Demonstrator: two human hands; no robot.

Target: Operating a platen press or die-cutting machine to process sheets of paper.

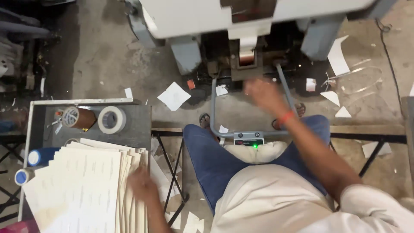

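My left hand [141, 184] rests, blurred, on the right edge of a fanned stack of cream paper sheets [82, 185] lying on a side table at the lower left. My right hand [264, 96], with an orange band at the wrist, is stretched forward and blurred, just below the grey machine [241, 26] and its central slot [246, 56]; nothing shows in it. I am seated, in blue trousers and a white shirt.
On the side table [138, 129] lie a brown tape roll [77, 117], a white tape roll [111, 120] and two blue-capped bottles [36, 156]. A metal bar frame with a green-lit control box [249, 139] spans my knees. Paper scraps [174, 96] litter the concrete floor.
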